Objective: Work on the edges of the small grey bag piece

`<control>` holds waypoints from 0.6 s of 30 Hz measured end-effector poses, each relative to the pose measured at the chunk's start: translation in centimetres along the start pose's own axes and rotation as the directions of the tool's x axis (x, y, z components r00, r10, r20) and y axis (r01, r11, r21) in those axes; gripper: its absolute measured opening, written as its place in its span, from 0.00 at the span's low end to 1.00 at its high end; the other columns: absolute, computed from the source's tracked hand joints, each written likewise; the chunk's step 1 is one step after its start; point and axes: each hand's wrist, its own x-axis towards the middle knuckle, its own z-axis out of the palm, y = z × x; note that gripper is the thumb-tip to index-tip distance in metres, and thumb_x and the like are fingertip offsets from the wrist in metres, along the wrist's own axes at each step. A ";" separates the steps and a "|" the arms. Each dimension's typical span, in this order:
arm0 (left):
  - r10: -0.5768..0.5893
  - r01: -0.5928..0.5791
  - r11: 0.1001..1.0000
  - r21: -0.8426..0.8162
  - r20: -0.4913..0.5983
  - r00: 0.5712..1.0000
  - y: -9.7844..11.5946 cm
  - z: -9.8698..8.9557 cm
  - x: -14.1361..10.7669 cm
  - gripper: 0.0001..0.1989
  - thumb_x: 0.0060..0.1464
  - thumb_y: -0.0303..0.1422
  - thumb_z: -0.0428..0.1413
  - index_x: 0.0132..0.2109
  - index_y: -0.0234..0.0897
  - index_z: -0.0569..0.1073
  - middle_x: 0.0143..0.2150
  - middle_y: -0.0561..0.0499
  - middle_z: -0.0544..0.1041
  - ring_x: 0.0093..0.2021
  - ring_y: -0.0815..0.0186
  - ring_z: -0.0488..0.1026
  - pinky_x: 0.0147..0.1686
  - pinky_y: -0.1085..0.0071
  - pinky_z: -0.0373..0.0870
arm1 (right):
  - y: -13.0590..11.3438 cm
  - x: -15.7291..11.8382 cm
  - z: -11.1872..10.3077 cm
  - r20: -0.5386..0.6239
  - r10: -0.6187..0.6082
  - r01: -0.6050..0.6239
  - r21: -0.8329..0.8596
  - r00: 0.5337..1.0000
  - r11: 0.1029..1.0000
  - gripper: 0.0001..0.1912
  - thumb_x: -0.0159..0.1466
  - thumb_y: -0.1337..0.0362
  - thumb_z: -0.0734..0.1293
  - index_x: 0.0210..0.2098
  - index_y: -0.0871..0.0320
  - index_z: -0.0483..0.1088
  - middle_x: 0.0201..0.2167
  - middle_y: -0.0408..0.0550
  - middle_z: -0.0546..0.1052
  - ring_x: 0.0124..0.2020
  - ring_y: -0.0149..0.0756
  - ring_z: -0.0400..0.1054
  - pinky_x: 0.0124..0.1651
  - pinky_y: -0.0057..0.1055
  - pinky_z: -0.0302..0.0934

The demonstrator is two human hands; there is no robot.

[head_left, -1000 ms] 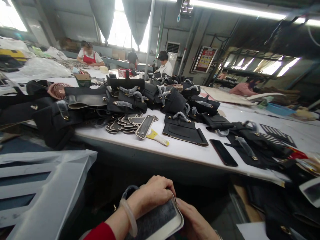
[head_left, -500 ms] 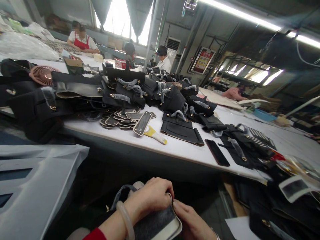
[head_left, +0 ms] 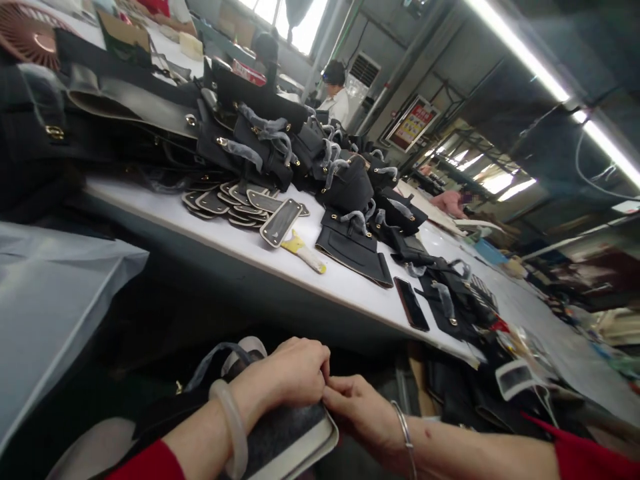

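Note:
Low in the head view, a black leather bag [head_left: 286,430] with a pale edge and a rounded corner lies in front of me. My left hand [head_left: 299,371] is bent over its upper edge, fingers closed there, with the fingertips hidden. At the same corner my right hand [head_left: 361,412] pinches the rim between thumb and fingers, touching the left fingertips. A plastic-wrapped handle [head_left: 213,360] with a gold-coloured fitting shows behind my left wrist.
Across the white table [head_left: 235,257] lie many black bags [head_left: 350,250] with wrapped handles, stacked pale-edged panels [head_left: 280,223], a yellow-and-white tool [head_left: 304,253] and a phone [head_left: 411,303]. Grey sheeting [head_left: 60,293] hangs at left. Other people sit beyond.
The view has tilted and shifted, so the table slopes more steeply. My right hand has moved up closer to my left at the corner, and its forearm now shows.

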 end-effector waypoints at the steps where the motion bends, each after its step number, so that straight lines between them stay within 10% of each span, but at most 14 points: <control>1: 0.006 -0.006 1.000 -0.007 0.000 1.000 0.0 -0.1 -0.1 0.13 0.45 0.28 0.51 0.36 0.40 0.79 0.42 0.43 0.82 0.46 0.48 0.78 0.45 0.56 0.73 | -0.2 0.0 0.0 0.001 0.011 -0.011 -0.021 1.000 1.000 0.28 0.53 0.42 0.75 0.29 0.64 0.75 0.21 0.44 0.68 0.20 0.27 0.59 0.23 0.23 0.54; 18: -0.107 0.105 0.993 0.056 0.033 0.994 1.4 -2.2 -2.8 0.23 0.48 0.32 0.55 0.53 0.42 0.75 0.50 0.44 0.79 0.49 0.52 0.77 0.47 0.60 0.73 | 4.0 1.4 -0.3 -0.050 -0.248 0.241 -0.120 0.967 0.963 0.41 0.59 0.31 0.64 0.53 0.61 0.70 0.20 0.39 0.62 0.20 0.27 0.52 0.19 0.22 0.49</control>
